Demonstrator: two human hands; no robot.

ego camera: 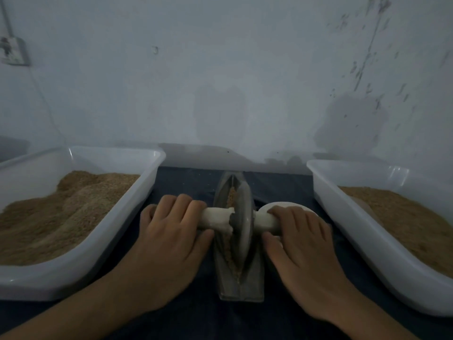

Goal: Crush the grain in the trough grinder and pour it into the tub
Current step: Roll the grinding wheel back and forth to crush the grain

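A grey boat-shaped trough grinder [239, 285] lies lengthwise in front of me on a dark cloth. Tan grain [231, 251] fills its groove. A grey grinding wheel [242, 223] stands upright in the groove, near the middle. A white-wrapped axle handle [215, 217] runs through the wheel. My left hand [171, 231] lies over the handle's left end, fingers curled on it. My right hand [301, 239] grips the right end. A white tub [152, 173] of tan grain sits to the left and a second white tub [326, 192] to the right.
A white bowl-like object [289, 206] shows behind my right hand, mostly hidden. The pale wall [220, 82] rises right behind the cloth. A wall socket [12, 51] with a cable hangs at the upper left.
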